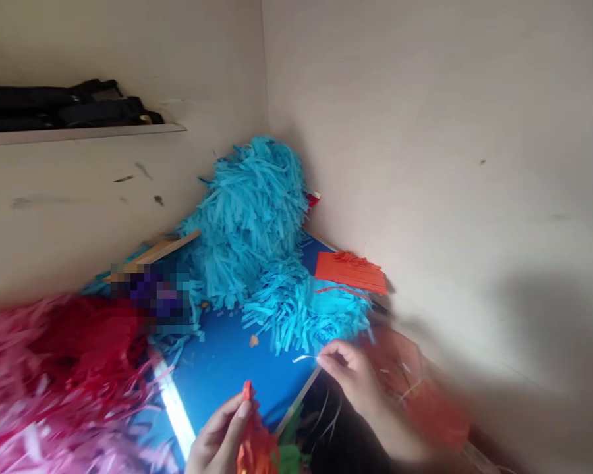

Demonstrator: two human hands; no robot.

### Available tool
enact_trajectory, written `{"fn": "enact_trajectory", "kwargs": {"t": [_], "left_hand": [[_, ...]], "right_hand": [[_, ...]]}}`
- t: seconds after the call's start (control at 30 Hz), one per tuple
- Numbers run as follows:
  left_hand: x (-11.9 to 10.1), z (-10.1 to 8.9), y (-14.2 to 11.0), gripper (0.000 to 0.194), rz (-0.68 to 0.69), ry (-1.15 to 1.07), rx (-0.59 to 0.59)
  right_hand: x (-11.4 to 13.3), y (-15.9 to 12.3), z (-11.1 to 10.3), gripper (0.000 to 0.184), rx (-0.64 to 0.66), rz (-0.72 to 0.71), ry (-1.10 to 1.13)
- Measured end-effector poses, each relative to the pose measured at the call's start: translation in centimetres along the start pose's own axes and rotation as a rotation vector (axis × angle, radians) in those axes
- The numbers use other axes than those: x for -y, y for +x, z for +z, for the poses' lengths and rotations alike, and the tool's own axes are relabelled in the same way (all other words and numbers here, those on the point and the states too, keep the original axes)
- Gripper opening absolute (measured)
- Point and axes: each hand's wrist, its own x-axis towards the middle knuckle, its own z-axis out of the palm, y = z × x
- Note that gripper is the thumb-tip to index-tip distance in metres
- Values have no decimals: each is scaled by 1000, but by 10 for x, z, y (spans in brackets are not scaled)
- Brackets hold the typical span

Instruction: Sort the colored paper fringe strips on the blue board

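My left hand (220, 434) is at the bottom edge, its fingers pinched on a bunched orange paper piece (254, 441) that sticks up between thumb and fingers. To its right, my right hand (350, 375) pinches a thin pale strand (304, 359) over the near edge of the blue table (222, 368). Just beyond my right hand lies a heap of blue fringed paper strips (257, 230). A blurred orange mass (420, 388) sits behind my right wrist.
A flat stack of orange fringed paper (350, 271) lies by the right wall. Pink and red shredded paper (54, 375) fills the left. A wooden stick (153, 253) rests behind the blue heap. Dark things (69, 105) lie on a wall ledge.
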Motion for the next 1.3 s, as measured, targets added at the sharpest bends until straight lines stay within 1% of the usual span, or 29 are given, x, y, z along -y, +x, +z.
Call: {"fn": "enact_trajectory", "kwargs": {"t": [0.07,0.17,0.23,0.3,0.37,0.47,0.57,0.7,0.87,0.97,1.13,1.2,1.3], "left_hand": [[-1,7,-9,46,-72,-215,22],[-4,11,-19,43,-158,-488,10],[-5,8,-23,42,-169,-601,-16],[-3,2,-26,38,-157,-671,-26],[-1,-2,-28,33,-158,-722,-25],[3,-7,-27,25,-177,-792,-28],[3,-9,-26,19,-169,-840,-43],[2,-8,-25,19,-167,-863,-32],[3,-7,-23,20,-178,-877,-37],[3,-7,-23,21,-185,-864,-48],[2,-6,-22,31,-203,-870,-17],[2,-6,-21,34,-206,-866,-28],[4,-5,-19,37,-181,-836,-48]], "right_hand": [[12,-2,29,30,21,-60,22],[28,-4,59,30,50,-126,23],[33,-6,73,28,60,-166,7],[34,-8,85,27,43,-206,-10],[33,-10,95,26,18,-246,-32],[28,-13,105,25,18,-290,-64],[21,-15,110,22,19,-333,-95],[14,-15,109,19,-1,-423,-173],[11,-14,106,18,-10,-550,-275],[10,-12,105,18,-27,-582,-299],[10,-6,102,18,-71,-648,-356],[10,-5,101,18,-55,-668,-342],[9,-6,100,16,53,-685,-300]]}}
